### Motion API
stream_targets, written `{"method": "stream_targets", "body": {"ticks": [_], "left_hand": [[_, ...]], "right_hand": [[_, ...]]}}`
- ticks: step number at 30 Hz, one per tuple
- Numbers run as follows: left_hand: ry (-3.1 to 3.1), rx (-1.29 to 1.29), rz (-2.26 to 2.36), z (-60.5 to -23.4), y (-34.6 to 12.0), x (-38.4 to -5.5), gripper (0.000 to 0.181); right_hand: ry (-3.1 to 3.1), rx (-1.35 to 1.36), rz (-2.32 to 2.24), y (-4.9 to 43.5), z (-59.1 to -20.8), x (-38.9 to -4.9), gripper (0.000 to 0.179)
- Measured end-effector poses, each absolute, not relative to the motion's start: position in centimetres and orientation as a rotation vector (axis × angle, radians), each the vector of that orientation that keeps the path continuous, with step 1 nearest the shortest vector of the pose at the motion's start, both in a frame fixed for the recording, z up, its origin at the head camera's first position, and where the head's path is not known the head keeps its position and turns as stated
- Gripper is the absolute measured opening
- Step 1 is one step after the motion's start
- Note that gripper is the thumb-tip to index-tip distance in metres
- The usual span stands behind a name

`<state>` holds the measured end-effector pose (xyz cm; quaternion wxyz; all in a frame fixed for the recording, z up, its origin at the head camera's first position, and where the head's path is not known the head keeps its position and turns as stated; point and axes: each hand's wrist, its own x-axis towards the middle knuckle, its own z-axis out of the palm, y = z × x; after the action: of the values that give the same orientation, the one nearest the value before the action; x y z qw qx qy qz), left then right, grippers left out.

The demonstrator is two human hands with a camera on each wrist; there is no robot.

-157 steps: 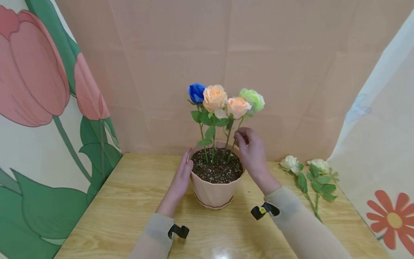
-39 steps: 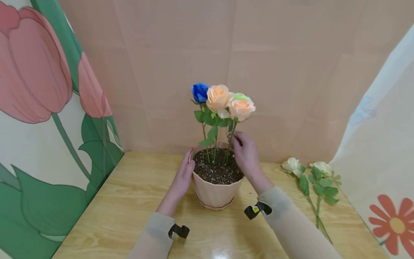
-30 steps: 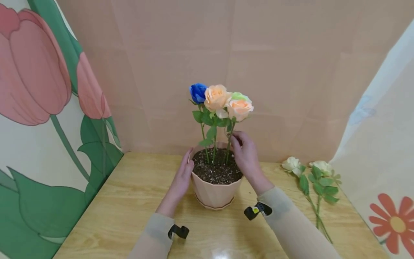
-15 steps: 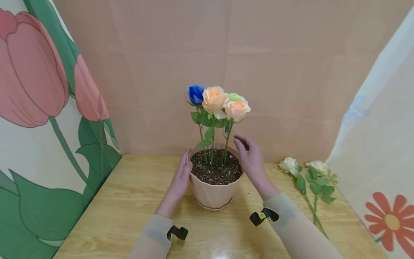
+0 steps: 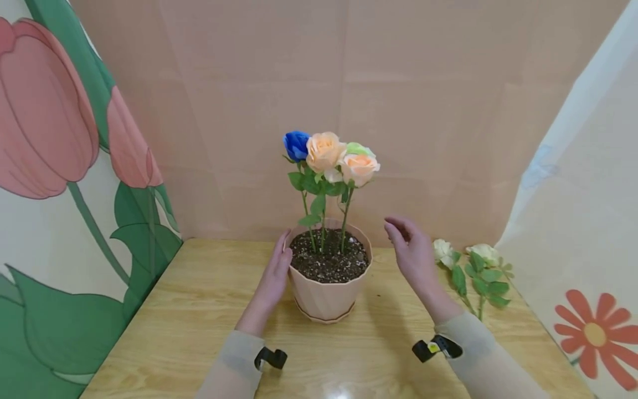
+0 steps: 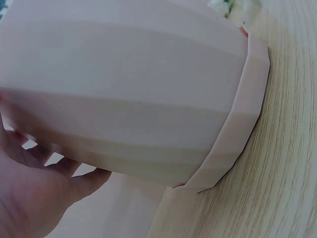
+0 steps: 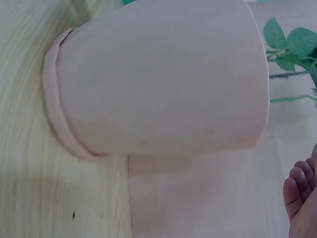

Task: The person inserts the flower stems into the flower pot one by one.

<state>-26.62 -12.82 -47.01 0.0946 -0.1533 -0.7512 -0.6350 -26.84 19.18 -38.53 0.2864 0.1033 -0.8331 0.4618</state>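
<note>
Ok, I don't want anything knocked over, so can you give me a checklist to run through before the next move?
1. Pot upright on the table: ok.
2. Left hand touching the pot's side: ok.
3. Right hand away from the pot, holding nothing: ok.
4. Blue rose standing in the soil: ok.
5. Green rose firmly set: cannot tell; the lower peach rose partly hides it.
6. White roses in the pot: not ok; both lie on the table.

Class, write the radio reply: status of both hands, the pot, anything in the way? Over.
Left hand touching pot. Right hand apart from pot, holding nothing. Pot upright, holding soil and flowers. Nothing seen between right hand and pot.
</note>
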Motion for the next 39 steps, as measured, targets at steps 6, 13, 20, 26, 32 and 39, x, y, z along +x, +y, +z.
{"method": "stream_targets", "body": {"ticks": [6, 13, 20, 26, 32, 39], "left_hand": [[-2.229, -0.453, -1.883, -47.0, -12.8, -26.6, 0.062], [-2.225, -0.463, -1.901, -47.0, -12.8, -26.6, 0.062], [-2.234, -0.452, -1.883, -46.9, -12.8, -26.5, 0.062], [-2.231, -0.453, -1.872, -46.9, -12.8, -26.6, 0.062], [-2.220, -0.454, -1.884, -47.0, -12.8, -26.6, 0.062], [-2.209, -0.464, -1.893, -47.0, -12.8, -26.7, 0.062]], "right_hand": [[-2.289, 0.249, 1.120, 22.2, -39.0, -25.3, 0.034], [-2.327, 0.170, 1.046, 26.2, -40.0, -24.0, 0.035], [-2.361, 0.061, 1.006, 29.7, -41.3, -22.7, 0.036], [-2.382, 0.020, 0.990, 32.4, -42.7, -21.8, 0.033], [-2.451, -0.019, 0.944, 34.8, -44.2, -20.9, 0.039], [-2.508, -0.081, 0.934, 37.7, -46.2, -20.4, 0.042]]}}
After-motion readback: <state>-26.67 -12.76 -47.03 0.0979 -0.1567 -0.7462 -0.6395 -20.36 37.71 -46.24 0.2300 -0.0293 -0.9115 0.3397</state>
